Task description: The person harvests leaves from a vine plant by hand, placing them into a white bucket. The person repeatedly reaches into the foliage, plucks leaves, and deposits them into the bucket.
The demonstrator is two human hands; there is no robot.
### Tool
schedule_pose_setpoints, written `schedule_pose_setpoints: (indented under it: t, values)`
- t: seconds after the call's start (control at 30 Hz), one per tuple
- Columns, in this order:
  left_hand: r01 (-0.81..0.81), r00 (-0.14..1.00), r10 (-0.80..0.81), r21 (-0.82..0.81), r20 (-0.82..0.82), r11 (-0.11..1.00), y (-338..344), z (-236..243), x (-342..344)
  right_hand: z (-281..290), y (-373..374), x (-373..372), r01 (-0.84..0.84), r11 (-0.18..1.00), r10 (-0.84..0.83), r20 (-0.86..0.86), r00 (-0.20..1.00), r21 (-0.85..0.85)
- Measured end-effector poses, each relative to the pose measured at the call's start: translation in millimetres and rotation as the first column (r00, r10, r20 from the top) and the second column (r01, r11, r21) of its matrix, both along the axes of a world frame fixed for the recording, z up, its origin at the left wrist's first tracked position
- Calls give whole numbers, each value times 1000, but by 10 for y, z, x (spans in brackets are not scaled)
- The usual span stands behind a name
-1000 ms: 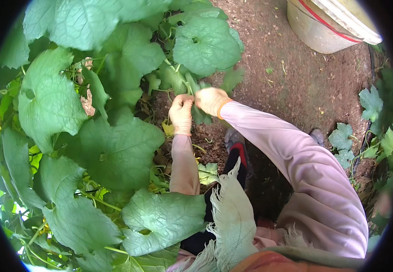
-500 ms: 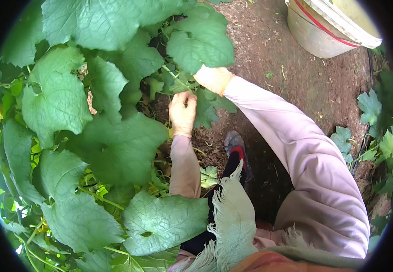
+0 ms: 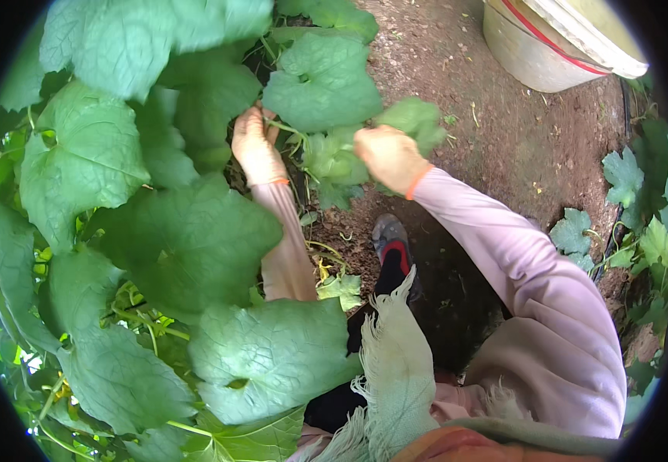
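Observation:
Among broad green leaves, my left hand (image 3: pixel 258 150) reaches up at a thin vine stem (image 3: pixel 289 128), its fingers bent around the stem just left of a round leaf (image 3: pixel 322 81). My right hand (image 3: pixel 388 158) is curled closed at a blurred light-green leafy shoot (image 3: pixel 336 159); what it grips is hidden. Another blurred leaf (image 3: pixel 419 122) rises behind my right hand. Both hands have pale coverings with orange cuffs.
A pale bucket (image 3: pixel 532 54) with a red band stands upper right on brown soil (image 3: pixel 503 146). Dense foliage (image 3: pixel 180 246) fills the left, and vines (image 3: pixel 623 177) grow along a black hose at right. My shoe (image 3: pixel 390 242) shows below my hands.
My left hand has moved up and left along the plant. My right hand rose, then shifted right and down to its present place. The leaves around them have shifted and blurred.

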State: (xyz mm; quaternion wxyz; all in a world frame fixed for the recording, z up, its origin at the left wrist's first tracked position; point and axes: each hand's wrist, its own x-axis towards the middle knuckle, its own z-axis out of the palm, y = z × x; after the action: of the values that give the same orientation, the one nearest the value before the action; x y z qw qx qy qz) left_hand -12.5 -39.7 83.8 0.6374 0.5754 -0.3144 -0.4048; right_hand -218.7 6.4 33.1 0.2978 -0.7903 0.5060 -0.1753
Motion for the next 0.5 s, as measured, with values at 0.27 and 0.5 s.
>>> schedule_pose_setpoints:
  t: [0.27,0.5]
  values:
    - [-168,829,-26,293,559,941,667,-648,310,-51,-74,-507,455,890,-441,189,877,-36]
    - [29,397,-295,309,869,951,733,-889,163,333,242,21,-14,997,5,124,992,71]
